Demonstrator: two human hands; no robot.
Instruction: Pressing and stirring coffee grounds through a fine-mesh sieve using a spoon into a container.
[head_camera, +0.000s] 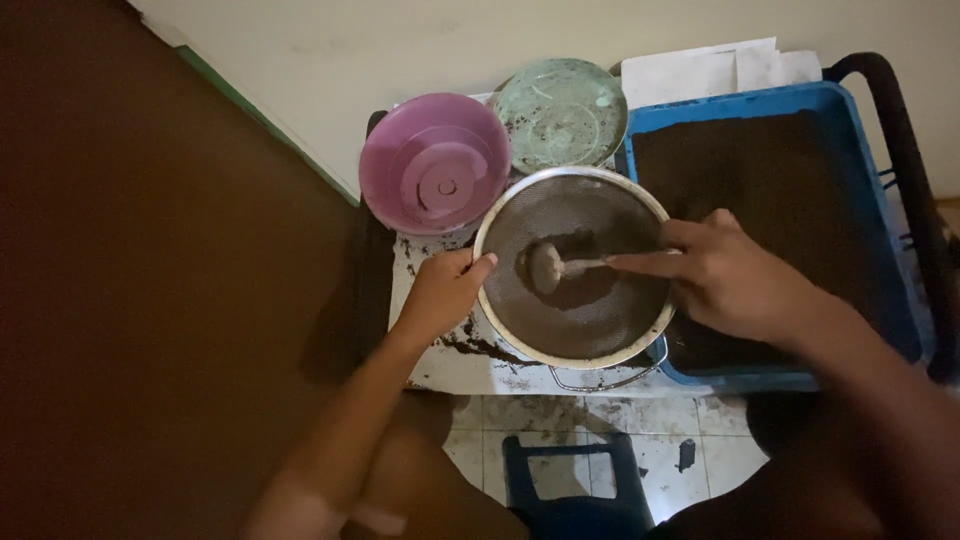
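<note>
My left hand (440, 293) pinches the rim of the round metal mesh sieve (575, 265) to steady it over the pot on the counter (450, 365), while my right hand's (730, 275) fingers grip a metal spoon (555, 266), pressing dark powder through.

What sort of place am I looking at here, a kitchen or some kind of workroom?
Probably a makeshift home work corner, not a proper kitchen. A round metal sieve sits over a pot on a small soiled table, a blue tray of dark powder stands beside it, and the floor is tiled.
</note>
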